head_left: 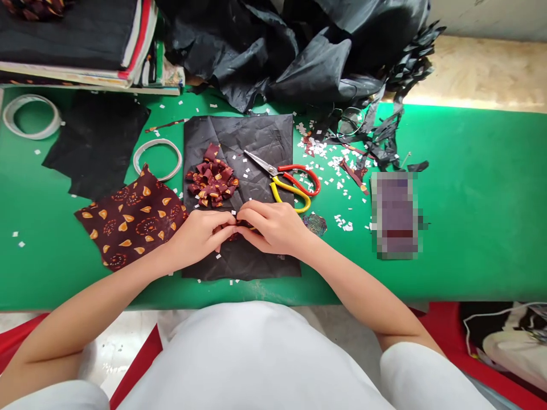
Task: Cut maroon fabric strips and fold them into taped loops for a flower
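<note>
My left hand (203, 232) and my right hand (276, 228) meet fingertip to fingertip over a black sheet (260, 134). Both are closed in a pinch on a small maroon fabric piece (233, 236), mostly hidden by the fingers. Just beyond them, a gathered maroon fabric flower (212, 181) with orange drops lies on the sheet. Scissors (276, 173) with one red and one yellow handle rest beside it, blades pointing away to the left. A larger patterned maroon cloth (135, 219) lies flat by my left wrist.
Two tape rolls (158, 159) (32, 117) and a black cloth piece (100, 142) lie left. White paper bits (320, 149) and black scraps (387, 134) litter the right, near a blurred-out phone-like object (396, 216). Behind are stacked fabrics (68, 40) and crumpled black plastic (273, 51).
</note>
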A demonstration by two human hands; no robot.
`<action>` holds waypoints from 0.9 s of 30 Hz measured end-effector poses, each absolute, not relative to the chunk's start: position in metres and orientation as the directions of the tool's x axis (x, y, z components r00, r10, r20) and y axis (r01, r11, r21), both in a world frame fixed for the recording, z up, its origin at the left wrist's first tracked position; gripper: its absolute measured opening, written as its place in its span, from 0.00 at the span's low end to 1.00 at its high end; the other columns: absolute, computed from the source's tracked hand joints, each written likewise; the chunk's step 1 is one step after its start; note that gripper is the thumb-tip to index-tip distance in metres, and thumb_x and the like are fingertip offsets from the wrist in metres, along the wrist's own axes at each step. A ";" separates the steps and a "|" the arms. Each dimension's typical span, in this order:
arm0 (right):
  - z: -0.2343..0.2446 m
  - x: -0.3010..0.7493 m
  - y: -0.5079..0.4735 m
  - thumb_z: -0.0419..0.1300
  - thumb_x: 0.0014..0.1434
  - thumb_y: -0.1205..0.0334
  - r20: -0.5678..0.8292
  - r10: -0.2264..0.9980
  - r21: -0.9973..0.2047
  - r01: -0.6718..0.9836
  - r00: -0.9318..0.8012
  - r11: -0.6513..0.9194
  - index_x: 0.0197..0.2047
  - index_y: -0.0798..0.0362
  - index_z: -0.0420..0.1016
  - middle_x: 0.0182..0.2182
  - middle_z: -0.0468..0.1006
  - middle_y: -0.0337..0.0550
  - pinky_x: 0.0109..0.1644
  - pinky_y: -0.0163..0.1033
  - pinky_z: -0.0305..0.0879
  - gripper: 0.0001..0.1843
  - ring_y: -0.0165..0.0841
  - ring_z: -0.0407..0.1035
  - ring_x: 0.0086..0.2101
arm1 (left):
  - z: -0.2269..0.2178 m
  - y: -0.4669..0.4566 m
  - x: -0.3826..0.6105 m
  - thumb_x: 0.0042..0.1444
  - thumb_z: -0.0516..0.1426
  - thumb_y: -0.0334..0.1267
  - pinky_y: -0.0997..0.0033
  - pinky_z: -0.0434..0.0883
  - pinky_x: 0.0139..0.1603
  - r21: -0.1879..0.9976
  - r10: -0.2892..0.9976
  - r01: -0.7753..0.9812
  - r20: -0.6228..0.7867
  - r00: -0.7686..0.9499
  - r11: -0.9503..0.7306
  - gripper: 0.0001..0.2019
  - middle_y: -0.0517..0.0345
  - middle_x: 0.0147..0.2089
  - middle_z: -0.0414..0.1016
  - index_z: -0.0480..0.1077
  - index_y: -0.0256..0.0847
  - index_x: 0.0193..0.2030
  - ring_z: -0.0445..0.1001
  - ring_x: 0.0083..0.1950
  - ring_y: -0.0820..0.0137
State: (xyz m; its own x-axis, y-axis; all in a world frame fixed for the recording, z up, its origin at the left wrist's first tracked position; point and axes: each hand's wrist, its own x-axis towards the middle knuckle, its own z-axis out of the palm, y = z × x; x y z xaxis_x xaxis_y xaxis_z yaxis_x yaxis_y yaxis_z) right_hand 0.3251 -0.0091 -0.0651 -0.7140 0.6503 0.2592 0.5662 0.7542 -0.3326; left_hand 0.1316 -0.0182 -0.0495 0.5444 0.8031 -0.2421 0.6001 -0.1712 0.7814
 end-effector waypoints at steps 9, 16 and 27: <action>-0.071 0.335 -0.006 0.52 0.62 0.61 0.295 0.678 -0.512 0.487 -0.674 0.707 0.31 0.52 0.65 0.29 0.73 0.36 0.26 0.30 0.52 0.08 0.23 0.63 0.24 | -0.045 -0.017 0.130 0.61 0.50 0.38 0.84 0.63 0.26 0.812 0.801 0.567 -0.246 0.546 -0.138 0.11 0.69 0.20 0.66 0.70 0.37 0.33 0.65 0.18 0.84; -0.072 0.336 -0.004 0.51 0.63 0.58 0.303 0.675 -0.536 0.465 -0.673 0.705 0.29 0.53 0.62 0.24 0.69 0.36 0.26 0.30 0.51 0.12 0.23 0.59 0.23 | -0.045 -0.016 0.129 0.58 0.52 0.38 0.86 0.64 0.21 0.858 0.826 0.511 -0.245 0.508 -0.060 0.11 0.62 0.30 0.68 0.72 0.36 0.30 0.68 0.20 0.85; -0.072 0.336 -0.006 0.50 0.63 0.60 0.441 0.713 -0.570 0.444 -0.545 0.691 0.21 0.52 0.51 0.15 0.54 0.31 0.22 0.31 0.45 0.20 0.22 0.48 0.17 | -0.039 -0.016 0.130 0.56 0.53 0.35 0.87 0.61 0.18 0.871 0.830 0.484 -0.325 0.452 0.077 0.09 0.67 0.20 0.66 0.71 0.36 0.28 0.62 0.16 0.85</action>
